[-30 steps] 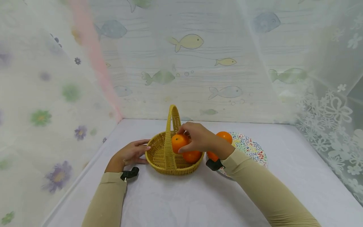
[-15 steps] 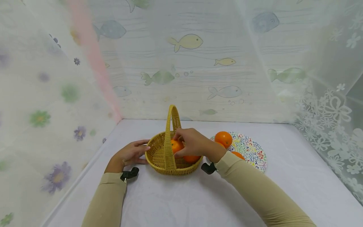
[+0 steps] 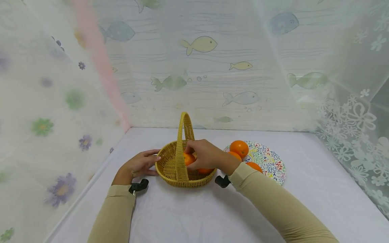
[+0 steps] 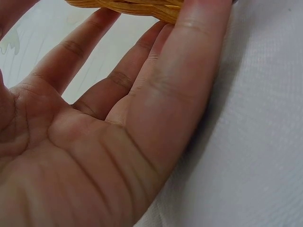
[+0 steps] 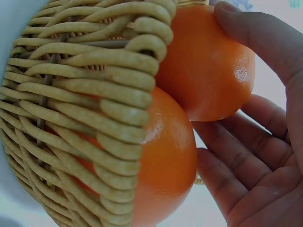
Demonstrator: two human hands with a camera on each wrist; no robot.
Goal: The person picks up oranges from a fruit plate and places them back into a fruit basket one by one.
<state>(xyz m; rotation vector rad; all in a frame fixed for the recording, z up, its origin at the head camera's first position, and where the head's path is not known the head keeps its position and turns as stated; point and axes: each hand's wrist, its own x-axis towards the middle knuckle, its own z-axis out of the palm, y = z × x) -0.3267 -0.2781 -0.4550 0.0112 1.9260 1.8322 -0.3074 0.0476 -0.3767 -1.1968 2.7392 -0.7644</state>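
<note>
A yellow wicker basket (image 3: 170, 168) with a tall arched handle stands on the white-covered table. My left hand (image 3: 141, 165) holds its left side, thumb tip over the rim, the other fingers against the outer wall; the left wrist view shows them reaching the wicker (image 4: 128, 8). My right hand (image 3: 203, 155) is inside the basket's right half, thumb and fingers round a shiny orange (image 5: 208, 61). Close against that fruit, lower in the right wrist view, lies another orange (image 5: 165, 165), partly behind the basket wall. In the head view the handle and right hand partly cover both.
To the right lies a round plate (image 3: 270, 157) with a multicoloured squiggle pattern. Several oranges (image 3: 239, 149) sit on its left part, some partly behind the right forearm. Patterned sheer curtains (image 3: 200, 84) hang behind and at both sides of the table.
My right hand has lowered the orange from above the basket's right half down into it, beside the other one. More oranges on the plate now show. The left hand stays at the basket.
</note>
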